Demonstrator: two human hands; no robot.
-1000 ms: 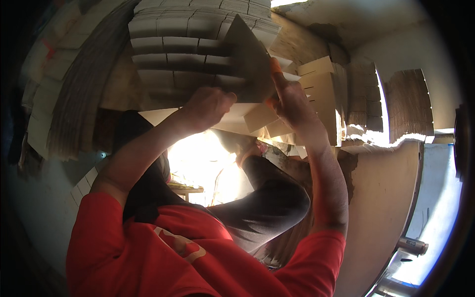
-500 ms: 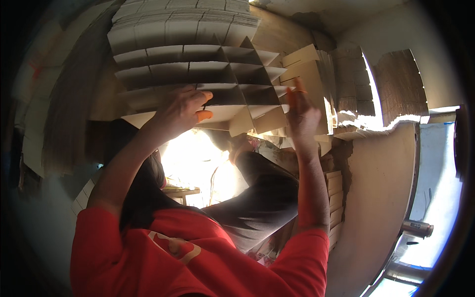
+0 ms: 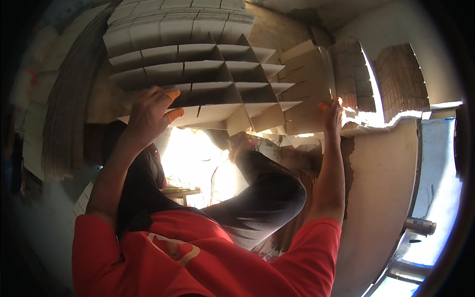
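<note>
"What had changed by then?"

"The right hand (image 3: pixel 333 116) had left the two cross strips (image 3: pixel 239 122) and gone out to the near right edge of a stack of slotted boards (image 3: pixel 307 91). The left hand (image 3: pixel 152 113) had shifted toward the left end of the cardboard grid (image 3: pixel 208 94)."

"Was either one gripping?"

"The left hand's thumb (image 3: pixel 174 115) and finger (image 3: pixel 173 94), both orange-tipped, stood apart by the grid's front edge. The right sat against glare, so I couldn't tell whether it had closed on a board."

"Where was the grid?"

"Beyond the dark-trousered legs (image 3: pixel 262 198), its back edge just before the bundled strips (image 3: pixel 178 32)."

"Meaning what?"

"The crossing pair stood unaided near its right end, seated, I judged; its left stretch showed no cross pieces."
</note>
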